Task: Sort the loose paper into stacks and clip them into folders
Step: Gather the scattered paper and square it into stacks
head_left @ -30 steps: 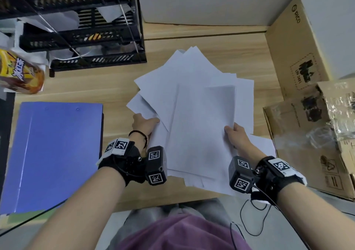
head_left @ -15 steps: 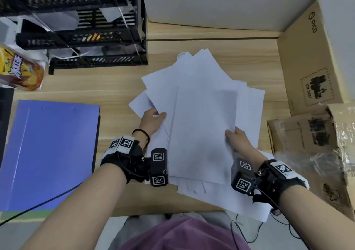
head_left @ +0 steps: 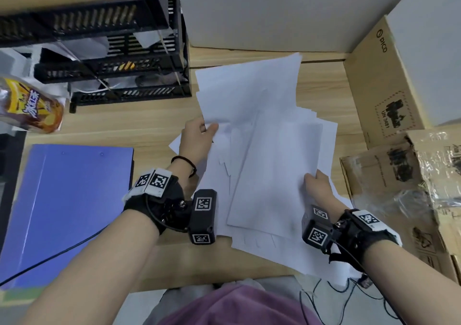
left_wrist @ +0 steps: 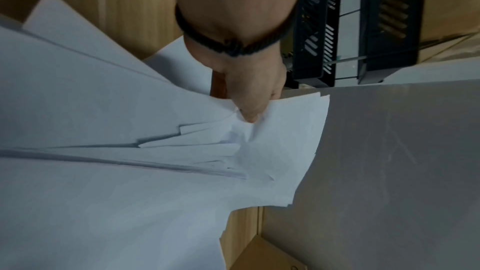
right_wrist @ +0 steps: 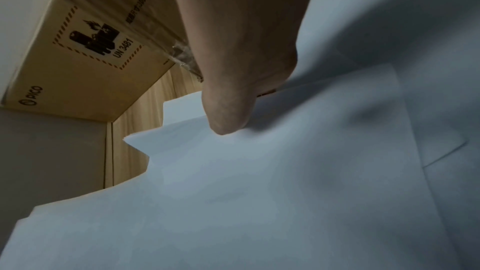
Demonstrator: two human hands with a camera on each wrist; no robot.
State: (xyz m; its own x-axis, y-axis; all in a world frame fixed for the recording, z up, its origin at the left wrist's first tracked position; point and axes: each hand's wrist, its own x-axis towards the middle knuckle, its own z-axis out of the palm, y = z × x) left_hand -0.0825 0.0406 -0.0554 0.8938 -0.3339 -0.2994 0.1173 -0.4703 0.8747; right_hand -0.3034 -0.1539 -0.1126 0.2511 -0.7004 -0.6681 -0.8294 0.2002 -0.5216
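The loose paper (head_left: pixel 269 135) lies fanned across the wooden counter (head_left: pixel 129 125), just right of the blue folder (head_left: pixel 67 207), which sits flat and closed with nothing clipped into it, so the sorting looks to be at its gathering stage. The person's left hand (head_left: pixel 197 137) has its grip pinched on the left edge of several sheets, the side nearest the folder; in the left wrist view the thumb (left_wrist: pixel 249 114) presses down on top and the paper puckers around it, a sign the hold is firm enough to drag a whole bunch at once. That bunch rises off the pile and tilts away from the folder, probably so its edges can be drawn in line with the rest. The right hand (head_left: pixel 316 187) takes the opposite side of the pile, the side far from the folder, its thumb (right_wrist: pixel 228 118) laid on the top sheet with the fingers hidden beneath, so the grip reads as a pinch on the paper too. Holding both flanks lets the two hands square the fan between them. A black tiered tray (head_left: pixel 112 57) stands beyond the folder, and cardboard boxes (head_left: pixel 389 80) wall in the paper's far side, which leaves little room to spread the sheets wider.
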